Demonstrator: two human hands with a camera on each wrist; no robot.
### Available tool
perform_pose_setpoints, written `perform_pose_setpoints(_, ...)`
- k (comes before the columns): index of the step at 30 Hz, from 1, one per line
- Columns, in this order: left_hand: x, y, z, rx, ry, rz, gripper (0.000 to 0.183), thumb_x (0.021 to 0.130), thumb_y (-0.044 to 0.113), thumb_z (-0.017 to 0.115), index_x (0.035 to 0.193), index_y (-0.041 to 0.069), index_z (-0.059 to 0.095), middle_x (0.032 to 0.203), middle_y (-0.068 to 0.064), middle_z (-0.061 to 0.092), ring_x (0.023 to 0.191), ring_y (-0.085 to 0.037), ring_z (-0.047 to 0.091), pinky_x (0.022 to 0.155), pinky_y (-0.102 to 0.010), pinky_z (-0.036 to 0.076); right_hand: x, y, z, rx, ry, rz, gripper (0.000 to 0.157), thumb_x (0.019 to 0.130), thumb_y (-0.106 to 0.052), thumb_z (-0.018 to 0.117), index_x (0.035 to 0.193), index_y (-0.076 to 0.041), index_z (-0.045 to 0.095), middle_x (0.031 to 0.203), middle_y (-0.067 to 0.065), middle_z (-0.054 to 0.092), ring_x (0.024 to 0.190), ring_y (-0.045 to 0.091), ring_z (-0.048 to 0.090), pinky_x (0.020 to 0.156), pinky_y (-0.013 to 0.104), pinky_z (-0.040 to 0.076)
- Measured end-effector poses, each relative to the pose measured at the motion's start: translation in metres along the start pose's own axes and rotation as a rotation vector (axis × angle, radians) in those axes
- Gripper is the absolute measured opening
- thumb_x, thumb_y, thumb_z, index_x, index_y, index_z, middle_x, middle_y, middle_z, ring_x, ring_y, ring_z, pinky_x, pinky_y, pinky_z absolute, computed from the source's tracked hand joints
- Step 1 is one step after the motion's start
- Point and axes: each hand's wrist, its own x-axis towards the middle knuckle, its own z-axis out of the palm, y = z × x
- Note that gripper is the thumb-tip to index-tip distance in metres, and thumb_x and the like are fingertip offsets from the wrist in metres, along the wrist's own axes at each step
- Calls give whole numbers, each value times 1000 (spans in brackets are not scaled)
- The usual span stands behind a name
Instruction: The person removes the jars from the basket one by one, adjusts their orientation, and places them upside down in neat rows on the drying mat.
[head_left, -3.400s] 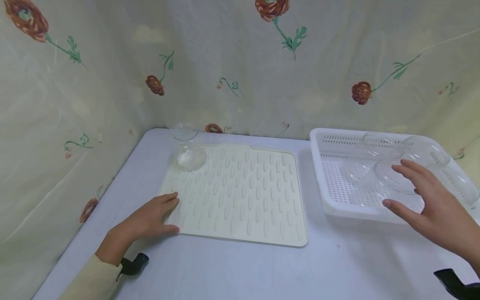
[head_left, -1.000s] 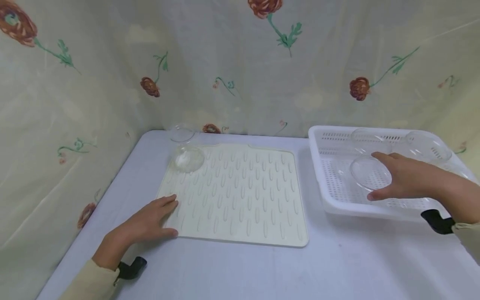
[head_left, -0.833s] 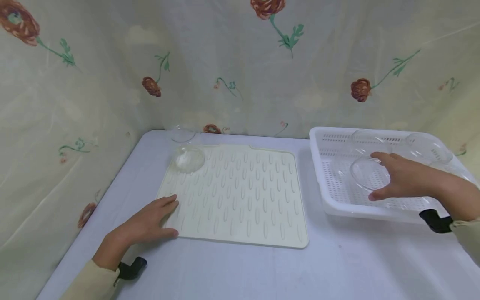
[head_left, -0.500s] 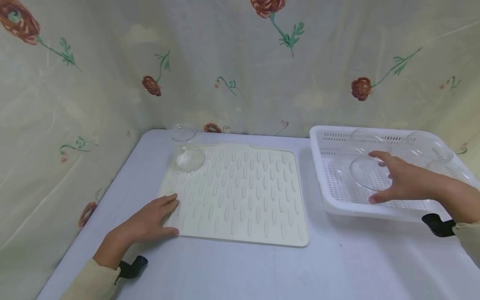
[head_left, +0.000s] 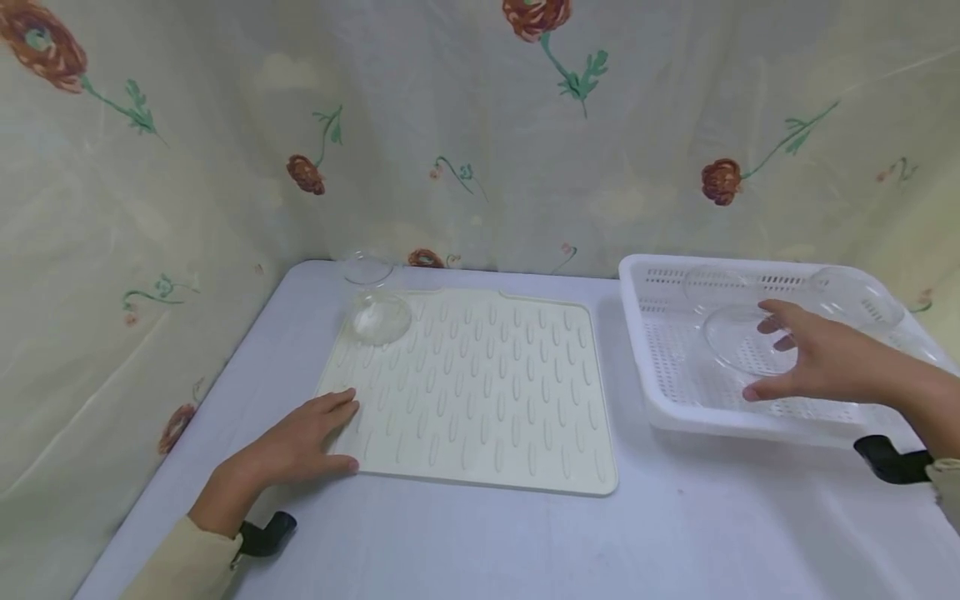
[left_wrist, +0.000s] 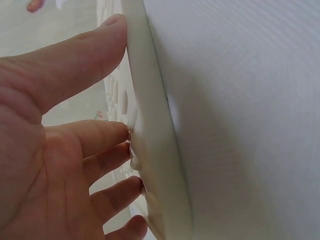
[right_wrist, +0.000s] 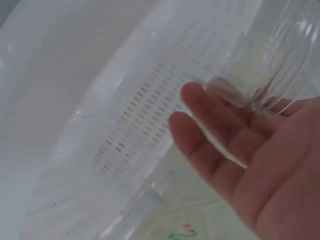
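Note:
My left hand (head_left: 300,437) rests with spread fingers on the left edge of a ribbed off-white mat (head_left: 480,392); in the left wrist view, its fingertips (left_wrist: 117,135) touch the mat's rim. A clear glass-like vessel (head_left: 381,318) stands on the mat's far left corner, its narrower end up. My right hand (head_left: 825,354) is over a white perforated basket (head_left: 652,367), thumb and fingers apart beside a clear round vessel (head_left: 742,367). In the right wrist view, transparent walls (right_wrist: 285,55) show just behind the loosely bent fingers; whether they touch is unclear.
More clear vessels stand in the basket, one at the back left (head_left: 716,287) and another at the back right (head_left: 855,296); their outlines are faint. White cloth (head_left: 465,542) covers the table. A floral curtain (head_left: 450,208) hangs behind and to the left.
My right hand reached left to a vessel in the basket, which now sits further left than 3.4 s ago. Just now the hand drew slightly right, its fingers spreading. My left hand stayed put.

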Motion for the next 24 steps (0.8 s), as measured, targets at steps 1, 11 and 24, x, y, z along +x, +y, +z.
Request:
perform_pose_setpoints(1,0,0,0,1,-2,-1,83,84,36,77,148,-4,41,160,-20,33,146,-45,30,117,-60,31,-1,0,-2,-11,15,6,125,70,-55,84,151,11,15,136,39,45,118,59,49,82,65,54)
perform_pose_setpoints(11,0,0,0,1,6,10,84,84,37,77,148,-4,41,159,-21,33,146,-46,31,116,-61,32,-10,3,-19,98,137,9,120,77,-41,84,156,4,6,139,43,36,118,61,41,82,70,51)
perform_pose_setpoints(24,0,-4,2,-15,12,26,84,84,38,77,147,-4,42,159,-21,33,145,-47,31,116,-61,31,-13,-2,-22,107,202,12,122,77,-40,84,158,-5,-1,147,40,32,121,59,39,80,74,49)
